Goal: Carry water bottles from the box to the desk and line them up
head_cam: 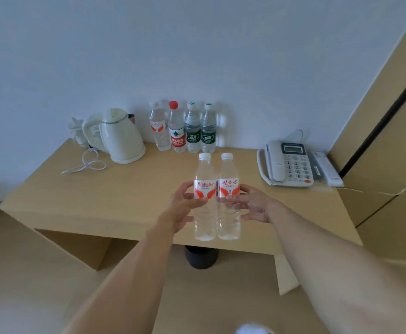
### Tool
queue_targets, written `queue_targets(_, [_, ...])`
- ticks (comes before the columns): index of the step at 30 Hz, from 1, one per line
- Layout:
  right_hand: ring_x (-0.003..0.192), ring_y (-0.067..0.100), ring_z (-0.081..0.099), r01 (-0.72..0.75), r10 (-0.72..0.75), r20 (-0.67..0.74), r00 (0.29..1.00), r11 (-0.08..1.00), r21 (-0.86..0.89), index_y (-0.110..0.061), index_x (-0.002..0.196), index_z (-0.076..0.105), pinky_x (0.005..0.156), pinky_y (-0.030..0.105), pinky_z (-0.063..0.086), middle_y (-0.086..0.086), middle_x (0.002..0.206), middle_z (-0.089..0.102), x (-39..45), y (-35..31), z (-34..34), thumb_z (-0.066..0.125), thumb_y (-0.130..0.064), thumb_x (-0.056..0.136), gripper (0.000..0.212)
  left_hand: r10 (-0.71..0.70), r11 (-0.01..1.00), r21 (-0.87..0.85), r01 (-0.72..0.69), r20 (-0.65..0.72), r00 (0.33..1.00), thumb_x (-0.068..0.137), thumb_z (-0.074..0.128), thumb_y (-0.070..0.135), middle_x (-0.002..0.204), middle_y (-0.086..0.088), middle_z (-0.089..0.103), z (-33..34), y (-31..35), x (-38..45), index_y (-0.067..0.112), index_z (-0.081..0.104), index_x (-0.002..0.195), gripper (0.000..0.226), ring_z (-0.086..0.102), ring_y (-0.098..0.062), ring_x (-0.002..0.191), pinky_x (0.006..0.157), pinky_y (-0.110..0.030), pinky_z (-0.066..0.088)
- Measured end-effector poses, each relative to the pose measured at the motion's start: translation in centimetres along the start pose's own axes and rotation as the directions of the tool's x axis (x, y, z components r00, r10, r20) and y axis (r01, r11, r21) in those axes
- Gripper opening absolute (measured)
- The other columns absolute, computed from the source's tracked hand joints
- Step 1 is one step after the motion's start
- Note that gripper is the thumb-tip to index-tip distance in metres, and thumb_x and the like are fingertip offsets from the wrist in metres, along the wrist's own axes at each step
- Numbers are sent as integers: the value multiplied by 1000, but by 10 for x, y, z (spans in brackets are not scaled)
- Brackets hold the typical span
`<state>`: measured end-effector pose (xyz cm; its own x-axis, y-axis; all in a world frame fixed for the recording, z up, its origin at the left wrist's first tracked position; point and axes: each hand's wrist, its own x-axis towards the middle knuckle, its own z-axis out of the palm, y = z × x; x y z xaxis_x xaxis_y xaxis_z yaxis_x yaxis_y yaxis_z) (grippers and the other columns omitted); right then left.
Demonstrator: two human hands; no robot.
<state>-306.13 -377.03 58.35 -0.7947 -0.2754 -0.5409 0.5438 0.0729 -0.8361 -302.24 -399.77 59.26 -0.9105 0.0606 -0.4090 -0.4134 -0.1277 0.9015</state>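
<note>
You are holding two clear ribbed plastic water bottles upright and side by side over the front part of the pale wooden desk (115,189), their sides touching or very nearly so. Your left hand (185,206) curls around the left white-capped bottle with the red-and-white Wahaha label (205,196), thumb across the front just under the label and fingers wrapped behind it. Your right hand (252,203) grips the right white-capped bottle with the red-and-white Chinese-character label (228,196) the same way, thumb lying across the front and fingers curved round the far side. Both bottles are smooth and see-through, with moulded ridges on the lower body; whether their bases rest on the desk or hang just above its front edge cannot be told. At the back of the desk, against the plain white wall (197,44), four more bottles stand in a tight row: a clear bottle with a red-and-white label (159,127), a red-capped bottle with a red label (176,128), and two green-labelled bottles with white-and-green caps (200,128). Left of that row sits a glossy cream electric kettle (121,138) with its white cord (86,165) looped loosely on the desktop. At the right end lies a grey-white corded desk telephone (288,165), with a slim white remote control (327,169) just beside it.
</note>
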Motion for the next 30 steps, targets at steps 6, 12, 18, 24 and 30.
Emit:
queue_targets(6, [112, 25, 65, 65, -63, -128, 990, 998, 12, -23, 130, 57, 93, 50, 50, 5, 121, 70, 10, -21, -32, 85, -11, 73, 64, 43, 999, 8, -44, 121, 992, 79, 79, -4, 124, -18, 63, 26, 21, 52, 27, 59, 129, 62, 67, -32, 107, 81, -55, 57])
queue_targets(12, [117, 21, 62, 156, -156, -150, 976, 988, -14, -22, 134, 54, 100, 38, 45, 4, 121, 70, 44, -41, -60, 82, -3, 76, 67, 120, 992, 27, -124, 116, 986, 79, 78, -6, 121, -14, 66, 41, 31, 102, 28, 57, 131, 66, 68, -31, 107, 74, -48, 59])
queue_targets(18, [111, 14, 63, 209, -223, -151, 963, 973, -102, -25, 136, 51, 95, 33, 45, 0, 115, 72, 78, -66, -76, 84, -2, 74, 74, 213, 968, 117, -223, 89, 973, 78, 77, -9, 121, -13, 69, 46, 40, 145, 12, 58, 132, 61, 64, -29, 114, 93, -39, 54])
queue_targets(24, [112, 18, 64, 244, -304, -187, 934, 926, -287, -18, 131, 52, 106, 42, 48, 5, 117, 69, 101, -81, -81, 85, 5, 67, 75, 224, 939, 248, -237, 80, 971, 73, 77, -17, 121, -12, 68, 41, 47, 175, 11, 54, 128, 66, 64, -29, 114, 98, -45, 53])
queue_targets(30, [107, 16, 65, 213, -398, -261, 879, 820, -531, -17, 120, 57, 94, 35, 52, -2, 111, 70, 115, -96, -81, 90, -5, 62, 68, 247, 867, 418, -271, 110, 963, 70, 81, -13, 112, 9, 65, 42, 59, 200, 25, 52, 124, 72, 60, 1, 102, 75, -18, 48])
